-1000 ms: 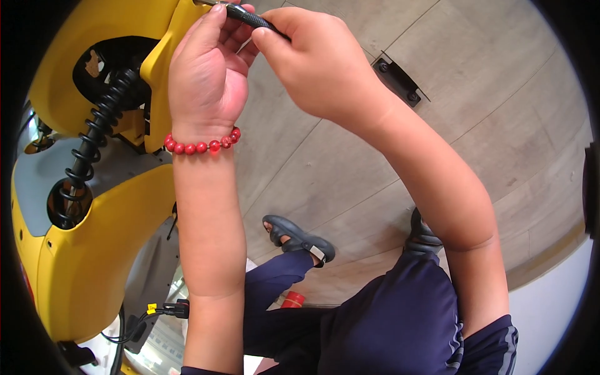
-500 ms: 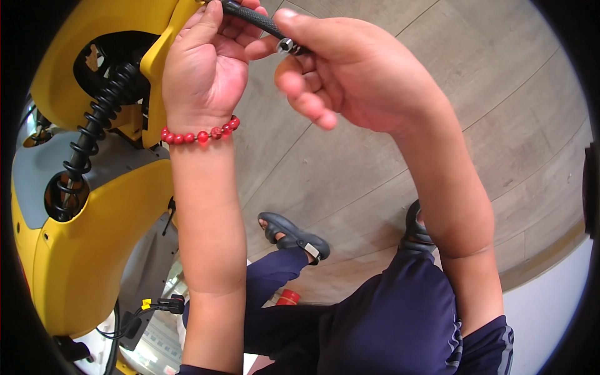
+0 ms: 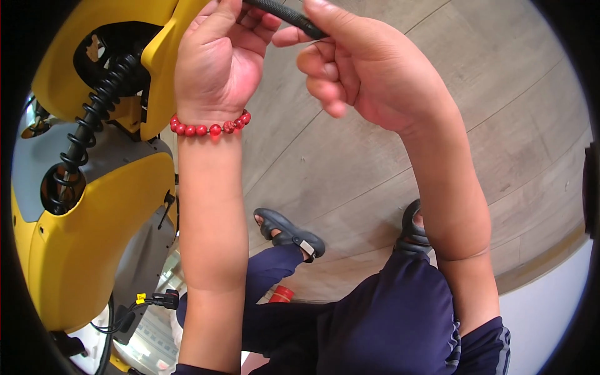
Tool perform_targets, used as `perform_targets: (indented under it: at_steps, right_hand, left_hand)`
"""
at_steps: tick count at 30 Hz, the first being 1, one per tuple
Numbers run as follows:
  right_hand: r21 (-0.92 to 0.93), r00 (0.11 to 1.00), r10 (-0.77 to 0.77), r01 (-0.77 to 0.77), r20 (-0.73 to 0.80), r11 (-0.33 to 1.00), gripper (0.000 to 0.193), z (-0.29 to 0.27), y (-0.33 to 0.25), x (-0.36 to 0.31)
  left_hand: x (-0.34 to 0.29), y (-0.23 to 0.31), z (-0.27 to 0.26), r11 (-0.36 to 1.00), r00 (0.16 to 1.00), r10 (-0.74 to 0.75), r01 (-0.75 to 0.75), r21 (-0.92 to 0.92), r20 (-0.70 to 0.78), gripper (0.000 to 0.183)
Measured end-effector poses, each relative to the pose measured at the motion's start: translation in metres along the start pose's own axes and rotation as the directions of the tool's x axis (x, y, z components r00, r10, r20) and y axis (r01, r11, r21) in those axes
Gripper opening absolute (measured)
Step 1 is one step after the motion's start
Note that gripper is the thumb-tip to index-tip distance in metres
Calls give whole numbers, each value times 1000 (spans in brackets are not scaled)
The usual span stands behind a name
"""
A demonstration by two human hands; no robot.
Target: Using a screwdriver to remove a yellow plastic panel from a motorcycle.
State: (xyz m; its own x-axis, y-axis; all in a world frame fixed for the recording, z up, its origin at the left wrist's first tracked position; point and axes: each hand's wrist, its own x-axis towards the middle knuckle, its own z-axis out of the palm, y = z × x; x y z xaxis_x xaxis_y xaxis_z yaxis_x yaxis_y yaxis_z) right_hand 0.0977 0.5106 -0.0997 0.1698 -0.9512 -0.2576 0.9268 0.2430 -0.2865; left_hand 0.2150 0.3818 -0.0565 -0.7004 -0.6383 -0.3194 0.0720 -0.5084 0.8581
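Note:
A black rod with a textured surface [image 3: 290, 15] slants across the top of the head view, between my two hands. My right hand [image 3: 381, 69] pinches its lower right end between thumb and index finger, the other fingers loosely curled. My left hand [image 3: 219, 72], palm up with a red bead bracelet [image 3: 215, 130] at the wrist, has its fingers closed around the rod's other end. That end runs past the upper edge of the picture, so its tip is hidden.
On the left stands a yellow and grey vehicle body [image 3: 94, 250] with a black coil-spring shock absorber [image 3: 94, 115]. A cable with a black connector [image 3: 165, 299] hangs from it. Wood-look floor [image 3: 350, 169] lies below, with a red cylinder [image 3: 281, 294] near my leg.
Both hands have shifted slightly right and up with the rod. It has turned in my grip: a shiny metal piece at its right end showed before and is now out of sight.

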Motion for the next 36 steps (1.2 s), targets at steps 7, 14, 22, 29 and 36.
perform_targets:
  at_steps: [7, 14, 22, 29, 36]
  right_hand:
    - [-976, 773, -634, 143, 6, 165, 31, 8, 0, 2]
    - [197, 999, -34, 36, -12, 980, 27, 2, 2, -2]
    - [-945, 559, -771, 280, 305, -171, 26, 15, 13, 12]
    - [243, 993, 82, -60, -84, 968, 32, 8, -8, -5]
    - [-818, 909, -414, 277, 53, 504, 33, 2, 2, -1]
  left_hand:
    - [3, -1, -2, 999, 998, -36, 34, 33, 46, 15]
    - [4, -4, -2, 1000, 1000, -18, 18, 24, -6, 15]
    - [6, -4, -9, 998, 994, -20, 25, -50, 107, 23]
    - [0, -5, -11, 999, 999, 22, -20, -32, 49, 25]
    - [4, -8, -14, 1000, 1000, -13, 13, -2, 1, 21]
